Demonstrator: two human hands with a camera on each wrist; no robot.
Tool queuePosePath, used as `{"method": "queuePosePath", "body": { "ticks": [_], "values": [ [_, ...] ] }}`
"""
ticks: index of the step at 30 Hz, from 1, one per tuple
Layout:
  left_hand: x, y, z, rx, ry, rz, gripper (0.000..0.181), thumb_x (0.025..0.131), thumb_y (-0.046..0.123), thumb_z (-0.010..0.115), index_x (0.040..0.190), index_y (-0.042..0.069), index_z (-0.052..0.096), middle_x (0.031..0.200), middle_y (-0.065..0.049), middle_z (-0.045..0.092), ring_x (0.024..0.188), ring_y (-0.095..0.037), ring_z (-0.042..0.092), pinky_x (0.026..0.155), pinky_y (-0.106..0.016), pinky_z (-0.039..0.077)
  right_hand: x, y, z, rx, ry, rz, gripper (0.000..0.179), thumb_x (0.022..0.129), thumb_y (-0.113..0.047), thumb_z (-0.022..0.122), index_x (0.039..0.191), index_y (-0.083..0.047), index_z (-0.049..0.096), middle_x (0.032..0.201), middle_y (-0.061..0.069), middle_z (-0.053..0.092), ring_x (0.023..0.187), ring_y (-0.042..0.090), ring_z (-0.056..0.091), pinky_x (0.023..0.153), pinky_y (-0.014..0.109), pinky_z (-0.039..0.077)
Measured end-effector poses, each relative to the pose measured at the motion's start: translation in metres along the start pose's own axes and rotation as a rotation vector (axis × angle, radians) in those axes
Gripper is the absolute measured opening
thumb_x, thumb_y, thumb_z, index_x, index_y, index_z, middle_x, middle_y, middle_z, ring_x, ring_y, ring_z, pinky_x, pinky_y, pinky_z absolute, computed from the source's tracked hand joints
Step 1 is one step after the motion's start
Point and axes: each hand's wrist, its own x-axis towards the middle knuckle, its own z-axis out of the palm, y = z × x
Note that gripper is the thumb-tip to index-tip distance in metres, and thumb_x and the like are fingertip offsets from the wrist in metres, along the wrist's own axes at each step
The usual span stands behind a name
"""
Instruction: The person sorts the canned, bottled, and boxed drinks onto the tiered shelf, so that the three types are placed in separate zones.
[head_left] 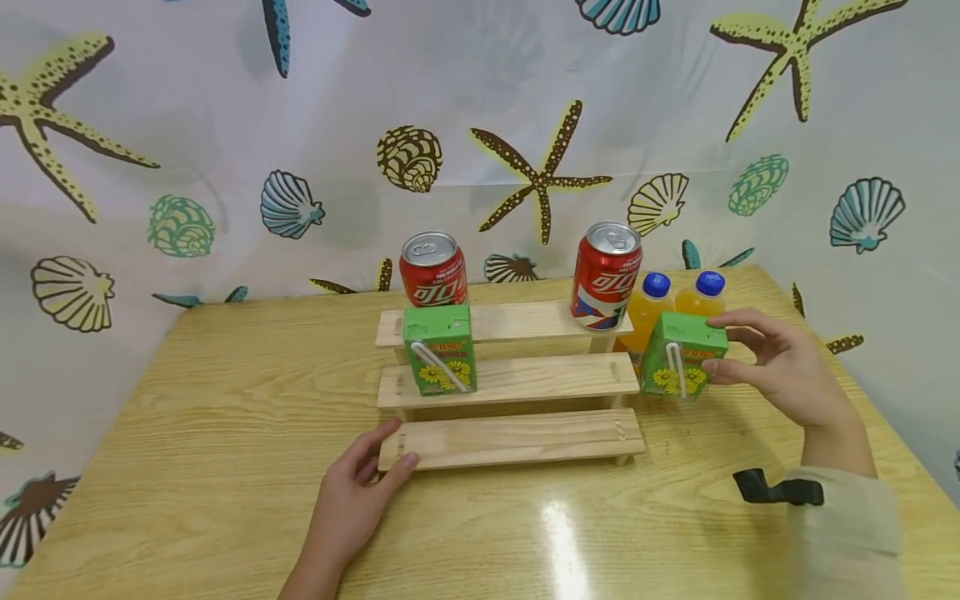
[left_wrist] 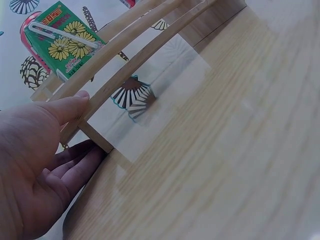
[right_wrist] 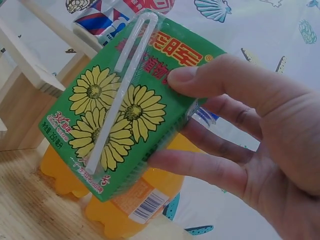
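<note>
A plain, pale beige sleeve [head_left: 847, 533] ends just short of the right hand [head_left: 780, 367], a small black fitting [head_left: 802, 492] with a narrow neck and flared end jutting beside it, while the left hand [head_left: 356, 487] is bare.

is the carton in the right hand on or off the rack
Off; the right hand holds the carton beside the wooden rack, in front of the bottles.
</note>
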Motion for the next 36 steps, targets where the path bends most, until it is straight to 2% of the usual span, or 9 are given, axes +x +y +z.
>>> {"method": "queuePosePath", "body": {
  "ticks": [7, 15, 20, 36],
  "values": [
    [0.0, -0.003, 0.0, -0.001, -0.004, -0.001, 0.067, 0.086, 0.055, 0.072, 0.143, 0.026, 0.053, 0.157, -0.002, 0.043, 0.143, -0.031, 0.042, 0.115, -0.047, 0.04, 0.003, -0.007, 0.001, 0.019, -0.008, -0.03, 0.048, 0.084, 0.022, 0.064, 0.126, -0.001, 0.064, 0.125, 0.001, 0.062, 0.104, 0.01, 0.067, 0.067, 0.036, 0.063],
    [0.0, -0.001, -0.001, -0.002, -0.001, 0.003, 0.065, 0.086, 0.054, 0.072, 0.143, 0.027, 0.054, 0.155, 0.0, 0.044, 0.143, -0.029, 0.043, 0.115, -0.045, 0.04, 0.004, -0.011, 0.003, 0.025, -0.017, -0.055, 0.046, 0.084, 0.024, 0.062, 0.126, 0.005, 0.06, 0.129, 0.0, 0.061, 0.107, 0.011, 0.067, 0.066, 0.036, 0.063],
    [0.0, 0.0, 0.0, -0.004, -0.002, 0.004, 0.065, 0.087, 0.053, 0.073, 0.143, 0.026, 0.053, 0.156, -0.002, 0.044, 0.143, -0.031, 0.042, 0.115, -0.045, 0.04, 0.005, -0.017, 0.002, 0.022, -0.012, -0.045, 0.046, 0.083, 0.025, 0.061, 0.126, 0.006, 0.06, 0.131, -0.001, 0.061, 0.107, 0.011, 0.066, 0.067, 0.035, 0.063],
    [0.0, -0.001, 0.0, -0.002, 0.0, -0.008, 0.065, 0.086, 0.054, 0.073, 0.142, 0.028, 0.054, 0.155, 0.002, 0.045, 0.143, -0.027, 0.043, 0.115, -0.044, 0.04, 0.011, -0.028, 0.003, 0.009, -0.049, -0.084, 0.048, 0.08, 0.026, 0.065, 0.124, 0.009, 0.06, 0.131, 0.0, 0.063, 0.107, 0.011, 0.066, 0.066, 0.035, 0.063]
  ]
}}
